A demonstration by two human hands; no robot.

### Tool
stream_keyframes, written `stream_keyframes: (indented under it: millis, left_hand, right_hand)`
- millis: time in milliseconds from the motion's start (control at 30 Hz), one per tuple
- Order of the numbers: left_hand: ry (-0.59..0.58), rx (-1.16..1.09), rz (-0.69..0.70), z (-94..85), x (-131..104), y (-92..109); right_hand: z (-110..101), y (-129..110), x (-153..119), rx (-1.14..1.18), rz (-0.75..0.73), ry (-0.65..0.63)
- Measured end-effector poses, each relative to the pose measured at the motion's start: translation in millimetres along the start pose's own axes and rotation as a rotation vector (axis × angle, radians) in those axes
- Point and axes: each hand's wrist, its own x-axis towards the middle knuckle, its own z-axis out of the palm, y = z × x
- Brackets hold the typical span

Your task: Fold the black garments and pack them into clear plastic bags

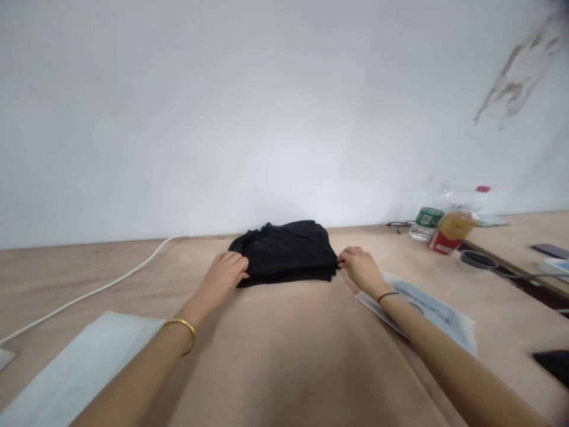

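Observation:
A folded black garment (288, 252) lies in layers on the wooden table near the wall. At its left side, my left hand (229, 267) is closed on the edge, with the fingertips partly hidden against the dark fabric. My right hand (360, 268) pinches the near right corner between thumb and fingers. What kind of garment it is cannot be made out in this folded state. Under my right forearm lies a printed plastic bag (435, 308), and a whitish plastic sheet or bag (102, 350) is beside my left forearm.
A white cable (128, 270) runs along the left of the table. At the back right stand a clear water bottle (424, 224) and a bottle with a red and yellow label (451, 230), near glasses (400, 225) and a tape roll (478, 261). A phone-like slab (551, 251) lies farther right.

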Motion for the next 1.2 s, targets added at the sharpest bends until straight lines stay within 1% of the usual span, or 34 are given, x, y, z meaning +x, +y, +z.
stream_keyframes:
  millis: [67, 100, 167, 200, 233, 267, 300, 333, 367, 400, 433, 500, 567, 633, 700, 767, 833, 900, 967, 1033, 1067, 1133, 1200]
  left_hand:
    - [-0.001, -0.003, 0.016, -12.2, -2, -7]
    - [0.000, -0.005, 0.022, -19.2, -8, -9]
    - [0.018, -0.005, 0.012, -33.9, -31, -9]
    - [0.031, -0.008, 0.003, -41.2, -49, -6]
    - [0.040, -0.020, -0.005, -48.0, -69, 0]
    - [0.043, -0.043, -0.006, -54.1, -92, 8]
    - [0.024, -0.092, 0.031, -59.1, -114, 18]
    - [-0.012, -0.152, 0.070, -62.7, -136, 30]
    - [-0.057, -0.199, 0.114, -64.7, -154, 42]
    - [-0.106, -0.227, 0.143, -65.3, -169, 54]
    - [-0.148, -0.237, 0.151, -64.5, -180, 65]
    - [-0.208, -0.215, 0.121, -60.8, -191, 79]
    - [-0.248, -0.214, 0.060, -57.5, -191, 82]
    - [-0.276, -0.258, -0.046, -56.4, -181, 78]
    - [-0.251, -0.325, -0.192, -54.5, -159, 72]
    - [-0.177, -0.394, -0.321, -46.4, -126, 66]
    - [-0.125, -0.460, -0.376, -29.6, -89, 61]
    - [-0.126, -0.512, -0.379, -7.2, -56, 54]
    - [-0.130, -0.561, -0.379, 14.0, -35, 47]
    - [-0.114, -0.611, -0.386, 27.4, -28, 40]
    - [-0.107, -0.635, -0.384, 29.9, -29, 37]
    - [-0.111, -0.674, -0.365, 26.5, -39, 34]
    - [-0.137, -0.699, -0.317, 14.1, -54, 35]
  right_hand:
    - [-15, 3, 2, 0.004, -0.025, 0.015]
    - [-26, 3, -3, 0.008, -0.040, 0.019]
    - [-52, -1, -23, 0.024, -0.094, -0.008]
    - [-65, -5, -37, 0.056, -0.126, -0.054]
    - [-78, -10, -53, 0.102, -0.164, -0.130]
    - [-89, -16, -70, 0.192, -0.190, -0.257]
    - [-97, -23, -86, 0.288, -0.185, -0.390]
    - [-102, -30, -101, 0.363, -0.168, -0.502]
    - [-103, -37, -114, 0.418, -0.148, -0.565]
    - [-100, -44, -124, 0.438, -0.137, -0.577]
    - [-94, -50, -132, 0.433, -0.143, -0.552]
    - [-76, -59, -139, 0.393, -0.199, -0.468]
    - [-57, -59, -136, 0.385, -0.253, -0.436]
    - [-42, -52, -125, 0.439, -0.245, -0.373]
    - [-31, -43, -107, 0.535, -0.164, -0.257]
    - [-21, -36, -85, 0.614, -0.081, -0.173]
    - [-8, -34, -64, 0.651, -0.041, -0.179]
    - [6, -34, -46, 0.653, -0.019, -0.208]
    - [17, -33, -35, 0.645, 0.031, -0.193]
    - [24, -30, -29, 0.638, 0.078, -0.165]
    - [24, -28, -30, 0.639, 0.088, -0.163]
    - [19, -23, -36, 0.653, 0.076, -0.187]
    - [7, -21, -49, 0.680, 0.035, -0.220]
